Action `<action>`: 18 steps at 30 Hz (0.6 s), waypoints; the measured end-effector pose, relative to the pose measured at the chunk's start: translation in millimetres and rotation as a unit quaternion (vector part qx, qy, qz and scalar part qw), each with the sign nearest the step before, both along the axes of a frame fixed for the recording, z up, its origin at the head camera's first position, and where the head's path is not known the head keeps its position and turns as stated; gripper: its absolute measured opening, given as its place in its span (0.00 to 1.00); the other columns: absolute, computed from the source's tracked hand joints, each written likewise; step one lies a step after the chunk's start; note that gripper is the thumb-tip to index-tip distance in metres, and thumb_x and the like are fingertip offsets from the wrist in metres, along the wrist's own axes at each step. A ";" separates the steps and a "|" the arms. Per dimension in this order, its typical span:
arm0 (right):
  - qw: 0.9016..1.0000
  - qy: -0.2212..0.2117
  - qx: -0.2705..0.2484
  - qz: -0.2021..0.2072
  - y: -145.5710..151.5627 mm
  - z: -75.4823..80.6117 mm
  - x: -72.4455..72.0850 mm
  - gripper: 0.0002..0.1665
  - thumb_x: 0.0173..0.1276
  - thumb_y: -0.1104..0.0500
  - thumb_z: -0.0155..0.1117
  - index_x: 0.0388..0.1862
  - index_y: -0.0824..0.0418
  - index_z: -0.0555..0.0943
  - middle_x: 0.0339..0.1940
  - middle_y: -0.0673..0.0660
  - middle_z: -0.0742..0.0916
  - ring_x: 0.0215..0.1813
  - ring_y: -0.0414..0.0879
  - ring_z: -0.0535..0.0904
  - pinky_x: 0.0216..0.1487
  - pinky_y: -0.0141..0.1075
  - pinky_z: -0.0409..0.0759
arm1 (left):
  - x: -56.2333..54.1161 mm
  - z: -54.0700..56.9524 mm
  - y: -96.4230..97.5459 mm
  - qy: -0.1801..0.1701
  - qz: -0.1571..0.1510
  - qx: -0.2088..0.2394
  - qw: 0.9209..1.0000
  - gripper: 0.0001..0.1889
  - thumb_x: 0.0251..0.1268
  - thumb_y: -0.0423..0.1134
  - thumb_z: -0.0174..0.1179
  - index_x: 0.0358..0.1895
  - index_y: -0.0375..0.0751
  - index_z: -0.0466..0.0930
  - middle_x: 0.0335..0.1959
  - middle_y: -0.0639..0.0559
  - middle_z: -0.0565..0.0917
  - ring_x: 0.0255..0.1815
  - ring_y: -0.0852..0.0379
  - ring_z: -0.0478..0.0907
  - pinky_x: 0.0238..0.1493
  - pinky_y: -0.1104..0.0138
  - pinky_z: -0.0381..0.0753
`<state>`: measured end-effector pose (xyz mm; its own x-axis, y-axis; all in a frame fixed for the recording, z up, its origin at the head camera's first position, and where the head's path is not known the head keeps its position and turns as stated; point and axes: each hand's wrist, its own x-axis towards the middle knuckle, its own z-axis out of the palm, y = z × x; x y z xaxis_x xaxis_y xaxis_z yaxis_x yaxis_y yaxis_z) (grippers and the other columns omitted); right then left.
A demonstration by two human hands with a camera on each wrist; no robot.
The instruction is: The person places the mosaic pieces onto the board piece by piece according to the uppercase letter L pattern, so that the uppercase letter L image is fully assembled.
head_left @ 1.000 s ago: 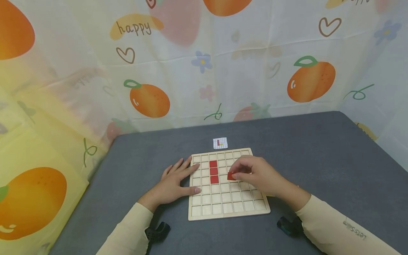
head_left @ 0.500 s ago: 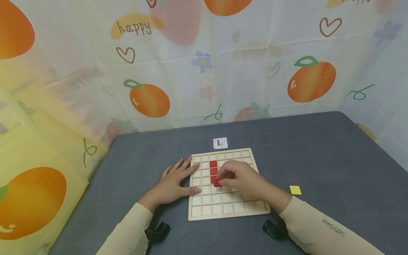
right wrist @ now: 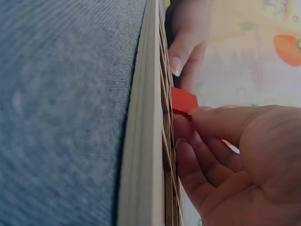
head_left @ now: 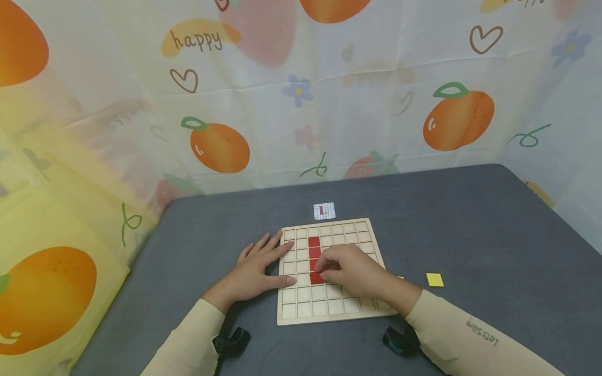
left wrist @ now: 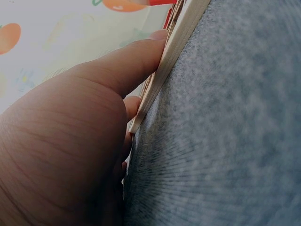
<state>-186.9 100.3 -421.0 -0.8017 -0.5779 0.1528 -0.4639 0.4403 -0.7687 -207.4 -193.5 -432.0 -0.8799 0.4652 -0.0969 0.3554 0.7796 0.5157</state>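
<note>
A pale wooden grid board [head_left: 312, 309] lies on the table. Near its left side, several red square tiles [head_left: 314, 252] form a column. At the lower end of that column my right hand [head_left: 352, 269] pinches another red tile [head_left: 316, 278] between thumb and fingers; in the right wrist view this tile [right wrist: 184, 100] stands tilted at the board's surface. My left hand [head_left: 256, 269] rests with spread fingers at the board's left edge, thumb and index tips on the frame. In the left wrist view, the thumb [left wrist: 136, 63] lies over the board's edge [left wrist: 162, 70].
A small printed card [head_left: 324, 211] with a coloured grid pattern lies beyond the board. To the right is a yellow tile [head_left: 435, 280], with another yellow bit [head_left: 400, 277] partly hidden by the right wrist. A fruit-print curtain [head_left: 263, 104] hangs behind the grey table [head_left: 470, 219].
My right hand has carried the red tile leftward and toward me, from the board's middle to the lower end of the red column. The yellow tile came into sight. My left hand stays put.
</note>
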 end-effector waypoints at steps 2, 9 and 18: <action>1.000 0.000 0.003 -0.001 -0.3 -0.3 0.1 0.09 0.75 0.69 0.73 0.44 0.55 0.90 0.41 0.41 0.90 0.46 0.38 0.83 0.52 0.42 0.83 | -0.1 0.1 -0.4 -0.002 0.000 0.001 1.000 0.49 0.67 0.71 0.69 0.88 0.61 0.63 0.91 0.54 0.48 0.90 0.41 0.36 0.79 0.33 0.31; 1.000 0.017 0.014 0.011 -0.8 2.5 0.3 0.05 0.70 0.67 0.76 0.41 0.58 0.92 0.39 0.44 0.84 0.42 0.38 0.79 0.48 0.38 0.81 | 0.0 0.5 -0.9 -0.002 -0.004 0.005 1.000 0.49 0.67 0.71 0.69 0.88 0.60 0.63 0.91 0.54 0.47 0.90 0.41 0.36 0.79 0.33 0.30; 0.999 0.014 0.030 0.032 0.6 2.1 1.7 0.07 0.71 0.62 0.78 0.46 0.61 0.93 0.39 0.46 0.81 0.40 0.38 0.78 0.45 0.36 0.81 | 0.6 -0.7 -1.3 0.007 -0.009 0.008 1.000 0.49 0.68 0.72 0.68 0.88 0.60 0.63 0.91 0.54 0.48 0.90 0.41 0.37 0.79 0.33 0.31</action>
<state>-185.3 100.9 -418.9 -0.7591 -0.6361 0.1383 -0.5132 0.4541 -0.7283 -206.8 -194.8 -432.6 -0.8724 0.4826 -0.0777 0.3763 0.7645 0.5233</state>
